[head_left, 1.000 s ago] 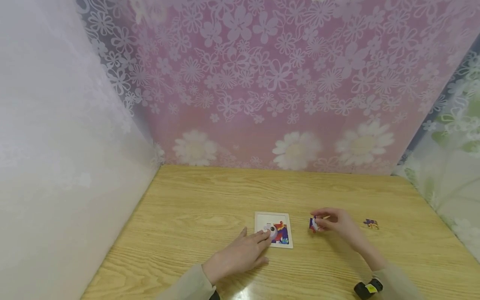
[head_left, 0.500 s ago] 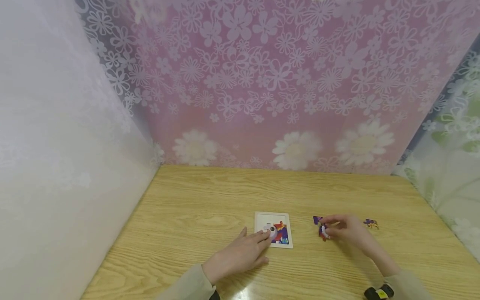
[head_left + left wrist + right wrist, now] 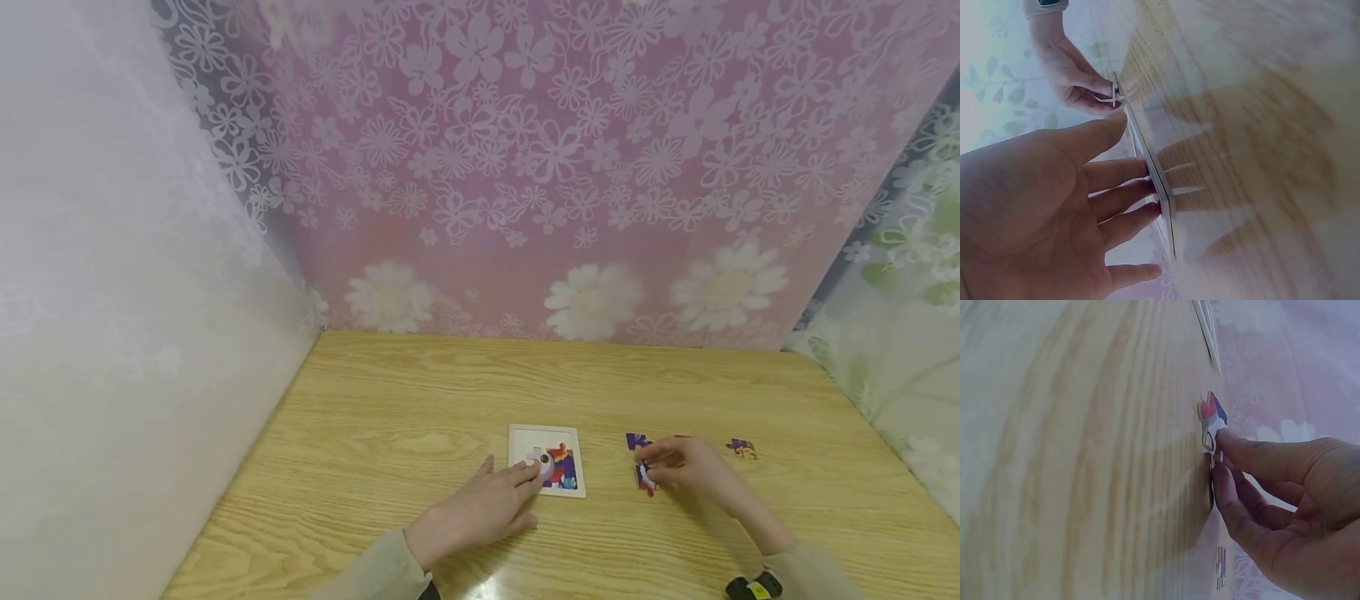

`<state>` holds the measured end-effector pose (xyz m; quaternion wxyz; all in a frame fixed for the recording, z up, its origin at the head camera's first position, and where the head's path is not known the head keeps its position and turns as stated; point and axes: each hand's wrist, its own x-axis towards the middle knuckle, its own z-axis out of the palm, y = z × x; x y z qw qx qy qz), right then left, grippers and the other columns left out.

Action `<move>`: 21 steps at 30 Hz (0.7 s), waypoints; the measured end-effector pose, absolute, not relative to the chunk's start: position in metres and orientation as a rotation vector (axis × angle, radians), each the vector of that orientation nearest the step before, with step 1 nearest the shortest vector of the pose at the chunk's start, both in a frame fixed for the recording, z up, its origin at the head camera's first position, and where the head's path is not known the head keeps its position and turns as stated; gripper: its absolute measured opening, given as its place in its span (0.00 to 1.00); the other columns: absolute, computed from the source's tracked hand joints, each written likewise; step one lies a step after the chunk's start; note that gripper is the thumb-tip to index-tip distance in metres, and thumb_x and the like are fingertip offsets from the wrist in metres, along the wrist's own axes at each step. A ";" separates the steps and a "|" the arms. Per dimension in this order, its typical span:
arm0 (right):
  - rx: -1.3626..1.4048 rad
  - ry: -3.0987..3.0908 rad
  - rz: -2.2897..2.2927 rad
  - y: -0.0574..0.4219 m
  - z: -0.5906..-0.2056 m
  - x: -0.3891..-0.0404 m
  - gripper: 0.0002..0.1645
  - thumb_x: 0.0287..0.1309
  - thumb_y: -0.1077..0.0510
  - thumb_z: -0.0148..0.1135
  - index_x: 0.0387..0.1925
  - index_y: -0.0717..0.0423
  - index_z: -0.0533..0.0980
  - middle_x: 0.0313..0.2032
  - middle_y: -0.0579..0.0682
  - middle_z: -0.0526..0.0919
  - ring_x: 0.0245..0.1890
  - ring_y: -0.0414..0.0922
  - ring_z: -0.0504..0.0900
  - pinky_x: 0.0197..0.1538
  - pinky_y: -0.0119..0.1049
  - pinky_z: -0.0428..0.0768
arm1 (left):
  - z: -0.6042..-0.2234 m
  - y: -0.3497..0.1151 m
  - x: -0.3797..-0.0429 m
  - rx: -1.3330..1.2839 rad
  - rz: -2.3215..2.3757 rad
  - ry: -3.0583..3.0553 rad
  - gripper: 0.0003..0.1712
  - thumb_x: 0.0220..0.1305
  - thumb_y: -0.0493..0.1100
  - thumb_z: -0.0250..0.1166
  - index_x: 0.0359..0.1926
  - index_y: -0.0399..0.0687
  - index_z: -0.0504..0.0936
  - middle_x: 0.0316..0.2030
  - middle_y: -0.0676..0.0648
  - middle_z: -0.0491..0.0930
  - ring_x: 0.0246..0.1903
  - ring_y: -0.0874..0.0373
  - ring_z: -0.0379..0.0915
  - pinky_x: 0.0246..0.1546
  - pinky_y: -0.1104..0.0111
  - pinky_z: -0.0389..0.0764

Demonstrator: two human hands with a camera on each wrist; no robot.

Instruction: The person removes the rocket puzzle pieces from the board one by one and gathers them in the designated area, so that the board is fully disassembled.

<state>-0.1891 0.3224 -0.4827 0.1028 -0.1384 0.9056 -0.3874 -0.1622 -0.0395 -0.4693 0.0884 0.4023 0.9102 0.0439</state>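
Observation:
My left hand (image 3: 483, 504) lies with fingers extended, the fingertips resting on the lower left of a white puzzle tray (image 3: 581, 492). Inside the tray are joined puzzle pieces (image 3: 566, 471) with a round eye and red, orange and purple print. The left wrist view shows these fingers straight against the tray's edge. My right hand (image 3: 693, 471) pinches a white, red and purple puzzle piece (image 3: 1211, 415) between thumb and forefinger, low over the table. Just behind it lies a purple puzzle piece (image 3: 636, 440), partly covered by the fingers.
Farther right on the wooden table (image 3: 420, 392) lies a purple and orange puzzle piece (image 3: 742, 448). A sliver of another dark piece (image 3: 681, 436) shows behind the right hand. A flowered pink backdrop (image 3: 480, 250) closes off the back, and a pale panel (image 3: 150, 333) the left.
My right hand has moved a little right and toward me with the pinched puzzle piece, and a purple piece behind it has come into sight. The left hand stays on the tray.

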 end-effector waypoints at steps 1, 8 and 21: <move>-0.412 2.672 -1.142 0.322 -0.483 -0.189 0.14 0.61 0.60 0.70 0.49 0.58 0.84 0.43 0.54 0.86 0.38 0.41 0.84 0.37 0.32 0.83 | -0.469 -0.039 -0.162 1.198 0.132 2.709 0.36 0.75 0.59 0.55 0.77 0.51 0.63 0.77 0.51 0.57 0.75 0.56 0.55 0.72 0.43 0.61; -0.398 2.668 -1.160 0.321 -0.482 -0.188 0.15 0.64 0.60 0.67 0.50 0.60 0.83 0.44 0.55 0.86 0.38 0.41 0.83 0.36 0.33 0.83 | -0.469 -0.040 -0.162 1.195 0.139 2.718 0.36 0.75 0.59 0.56 0.77 0.51 0.63 0.77 0.51 0.57 0.75 0.56 0.56 0.72 0.43 0.60; -0.373 2.700 -1.256 0.315 -0.467 -0.192 0.23 0.75 0.50 0.55 0.59 0.62 0.79 0.48 0.58 0.87 0.41 0.47 0.87 0.38 0.36 0.85 | -0.472 -0.038 -0.164 1.217 0.156 2.749 0.33 0.74 0.58 0.57 0.75 0.56 0.67 0.75 0.50 0.63 0.72 0.51 0.62 0.70 0.41 0.63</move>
